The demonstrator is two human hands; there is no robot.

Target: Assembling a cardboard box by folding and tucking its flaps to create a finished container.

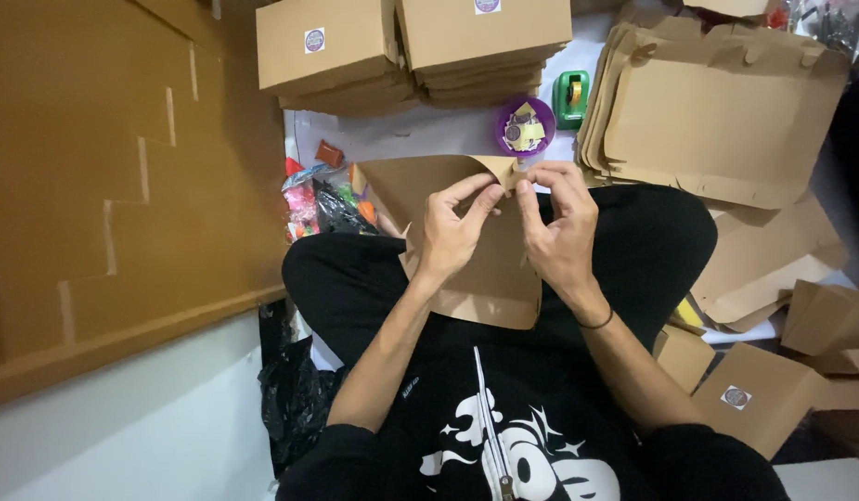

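Observation:
I sit cross-legged in black clothes, holding a flat brown cardboard box blank [485, 278] over my lap. My left hand [452, 232] pinches its upper edge with thumb and fingers. My right hand [559, 223] grips the same edge just to the right, folding a small tab [503, 169] at the top. A thin dark band circles my right wrist. The blank's lower half lies behind my forearms.
Stacks of folded brown boxes [327, 46] with round stickers stand ahead. A purple sticker roll [525, 127] and green tape dispenser [570, 97] sit beyond my hands. Flat blanks [726, 111] pile at right, finished boxes [754, 394] lower right, colourful bags [322, 199] left.

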